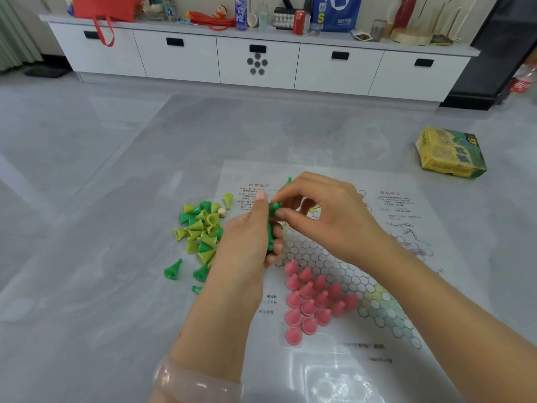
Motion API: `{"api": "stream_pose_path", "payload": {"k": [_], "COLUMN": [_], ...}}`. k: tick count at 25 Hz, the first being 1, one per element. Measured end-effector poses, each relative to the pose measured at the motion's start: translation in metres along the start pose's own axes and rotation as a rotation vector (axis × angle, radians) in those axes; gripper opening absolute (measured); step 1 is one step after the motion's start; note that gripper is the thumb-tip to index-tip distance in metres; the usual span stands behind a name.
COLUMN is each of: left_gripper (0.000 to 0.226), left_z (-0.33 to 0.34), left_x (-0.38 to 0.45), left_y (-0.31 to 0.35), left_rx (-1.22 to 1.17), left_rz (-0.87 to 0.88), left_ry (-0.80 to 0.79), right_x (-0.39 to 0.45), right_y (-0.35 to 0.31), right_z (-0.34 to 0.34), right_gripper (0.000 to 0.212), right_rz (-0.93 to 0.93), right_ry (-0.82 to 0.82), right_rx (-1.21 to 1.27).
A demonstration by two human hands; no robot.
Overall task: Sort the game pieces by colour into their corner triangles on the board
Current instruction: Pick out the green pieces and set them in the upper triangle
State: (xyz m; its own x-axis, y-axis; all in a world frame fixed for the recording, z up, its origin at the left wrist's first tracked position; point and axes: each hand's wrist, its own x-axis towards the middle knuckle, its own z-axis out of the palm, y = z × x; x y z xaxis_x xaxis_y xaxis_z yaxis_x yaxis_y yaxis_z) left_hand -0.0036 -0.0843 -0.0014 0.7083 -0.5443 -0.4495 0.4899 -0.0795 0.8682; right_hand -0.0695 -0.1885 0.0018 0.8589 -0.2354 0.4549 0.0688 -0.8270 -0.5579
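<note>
A translucent pale bangle [186, 379] circles the left wrist. The left hand [247, 242] grips a stack of dark green cone pieces [272, 228]; the right hand [322, 210] pinches its top. About seventeen pink cones [311, 301] stand on the paper board [363, 257] in its near triangle. Mixed green and yellow-green cones [200, 228] lie piled left. The box [452, 152] reads "SULTANTHAN".

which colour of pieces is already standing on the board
The pink pieces, packed upright in the board's near corner triangle. The green and yellow-green pile lies loose off its left edge.
</note>
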Motion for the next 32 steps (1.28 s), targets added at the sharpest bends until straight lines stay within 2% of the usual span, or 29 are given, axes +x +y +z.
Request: {"api": "stream_pose_path", "payload": {"k": [2, 5, 8, 10, 13, 16, 32], "left_gripper": [0.037, 0.013, 0.020, 0.023, 0.011, 0.007, 0.011], "left_z": [0.000, -0.005, -0.007, -0.008, -0.010, -0.013, -0.010], "left_x": [0.002, 0.006, 0.013, 0.015, 0.013, 0.012, 0.008], "left_y": [0.002, 0.004, -0.001, -0.007, -0.010, -0.010, -0.006], "left_rx": [-0.145, -0.299, -0.115, 0.150, 0.494, 0.652, 0.612], "left_rz": [-0.073, -0.127, -0.036, 0.082, 0.264, 0.377, 0.339], "left_ry": [-0.008, 0.036, 0.085, 0.119, 0.169, 0.173, 0.116], "right_x": [0.001, 0.006, 0.010, 0.014, 0.020, 0.022, 0.022], "right_y": [0.011, 0.047, 0.077, 0.085, 0.086, 0.087, 0.090], "right_z": [-0.003, -0.010, -0.002, 0.008, 0.017, 0.022, 0.026], "right_gripper": [0.009, 0.012, 0.009, 0.008, 0.010, 0.013, 0.014], "right_rz": [0.195, 0.515, 0.631, 0.627, 0.590, 0.551, 0.549], "right_ry": [0.089, 0.295, 0.233, 0.188, 0.168, 0.143, 0.129], "right_rx": [0.117, 0.191, 0.049, -0.008, -0.069, -0.140, -0.181]}}
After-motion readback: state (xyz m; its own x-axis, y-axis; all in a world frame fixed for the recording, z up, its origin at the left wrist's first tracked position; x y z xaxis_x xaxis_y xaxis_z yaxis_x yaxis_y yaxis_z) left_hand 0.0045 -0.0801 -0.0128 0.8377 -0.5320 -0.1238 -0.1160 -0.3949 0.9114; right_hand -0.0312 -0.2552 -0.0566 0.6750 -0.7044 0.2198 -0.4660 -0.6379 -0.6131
